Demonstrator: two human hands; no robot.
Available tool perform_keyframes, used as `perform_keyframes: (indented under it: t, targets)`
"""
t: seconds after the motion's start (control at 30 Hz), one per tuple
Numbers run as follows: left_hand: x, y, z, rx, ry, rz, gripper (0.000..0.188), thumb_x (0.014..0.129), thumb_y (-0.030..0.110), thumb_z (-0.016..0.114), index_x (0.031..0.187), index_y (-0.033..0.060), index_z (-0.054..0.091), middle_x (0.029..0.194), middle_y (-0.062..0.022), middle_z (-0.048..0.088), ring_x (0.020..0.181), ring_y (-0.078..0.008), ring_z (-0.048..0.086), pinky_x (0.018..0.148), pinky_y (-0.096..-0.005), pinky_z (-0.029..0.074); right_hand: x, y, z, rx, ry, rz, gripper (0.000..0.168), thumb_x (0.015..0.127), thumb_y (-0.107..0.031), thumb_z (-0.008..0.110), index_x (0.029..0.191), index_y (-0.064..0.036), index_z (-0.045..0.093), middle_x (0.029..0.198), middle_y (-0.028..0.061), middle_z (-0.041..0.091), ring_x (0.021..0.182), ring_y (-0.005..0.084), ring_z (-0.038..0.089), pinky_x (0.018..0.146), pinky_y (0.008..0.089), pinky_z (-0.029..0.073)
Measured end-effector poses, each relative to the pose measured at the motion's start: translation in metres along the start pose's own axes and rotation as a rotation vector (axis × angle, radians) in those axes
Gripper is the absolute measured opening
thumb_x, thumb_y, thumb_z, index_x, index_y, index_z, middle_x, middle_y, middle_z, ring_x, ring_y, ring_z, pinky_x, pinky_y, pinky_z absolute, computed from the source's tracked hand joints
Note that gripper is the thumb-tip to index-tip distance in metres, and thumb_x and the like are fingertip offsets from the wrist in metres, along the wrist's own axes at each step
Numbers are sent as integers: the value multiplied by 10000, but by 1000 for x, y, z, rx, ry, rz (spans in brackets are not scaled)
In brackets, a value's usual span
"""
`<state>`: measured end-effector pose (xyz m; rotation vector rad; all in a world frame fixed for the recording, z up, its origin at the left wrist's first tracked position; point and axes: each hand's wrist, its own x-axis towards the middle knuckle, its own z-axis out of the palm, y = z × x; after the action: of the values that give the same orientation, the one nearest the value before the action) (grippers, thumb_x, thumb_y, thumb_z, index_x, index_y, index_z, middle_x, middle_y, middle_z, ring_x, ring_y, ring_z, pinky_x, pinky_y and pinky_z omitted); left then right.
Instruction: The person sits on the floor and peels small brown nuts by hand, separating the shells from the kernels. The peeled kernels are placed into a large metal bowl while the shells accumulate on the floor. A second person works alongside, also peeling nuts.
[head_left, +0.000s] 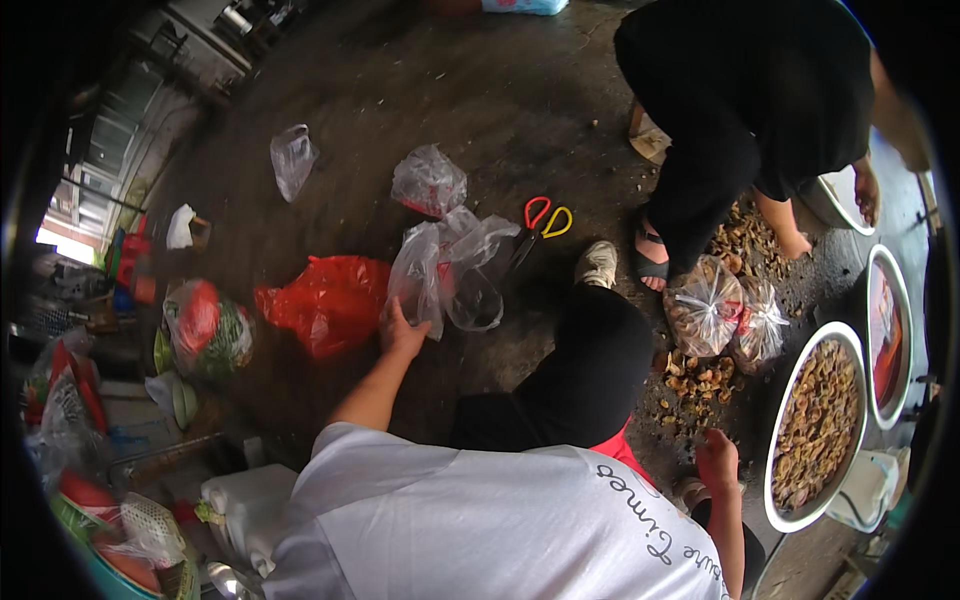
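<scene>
My left hand (406, 331) grips the edge of a clear plastic bag (417, 266) on the dark floor. A red plastic bag (330, 300) lies spread out to its left, and another crumpled clear bag (430, 180) sits above. Scissors (537, 229) with one red and one yellow handle rest to the right. My right hand (718, 454) is low on the right, fingers curled, near a loose pile of brown shell-like pieces (701, 377); whether it holds anything is unclear. Two filled, tied clear bags (703, 307) stand beyond that pile.
A large white-rimmed basin (780, 420) of brown pieces stands at right, beside another basin (909, 345) with red plastic. A co-worker in black (750, 82) bends over a second pile (742, 238). A bag of greens (225, 330) and a white container (251, 510) are at left.
</scene>
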<state>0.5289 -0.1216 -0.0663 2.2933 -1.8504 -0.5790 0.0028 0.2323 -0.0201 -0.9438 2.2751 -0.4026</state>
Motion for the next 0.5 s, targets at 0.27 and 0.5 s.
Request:
perform_keyframes:
  t: [0.27, 0.5]
  targets:
    - [79, -13, -17, -130, 75, -163, 1191, 598, 468, 811, 1477, 86, 102, 1509, -220, 181, 1406, -347, 163, 1136, -429, 190, 82, -26, 2, 205, 2, -58, 257, 798, -67, 581, 1043, 4, 607, 647, 43, 593, 506, 95, 510, 472, 258, 404]
    - [180, 48, -8, -113, 186, 94, 1007, 679, 510, 740, 1457, 136, 221, 1499, -181, 223, 1398, -359, 172, 1113, -458, 234, 118, -47, 5, 129, -98, 44, 239, 804, -70, 603, 1034, -9, 616, 623, 49, 583, 466, 104, 498, 433, 270, 395]
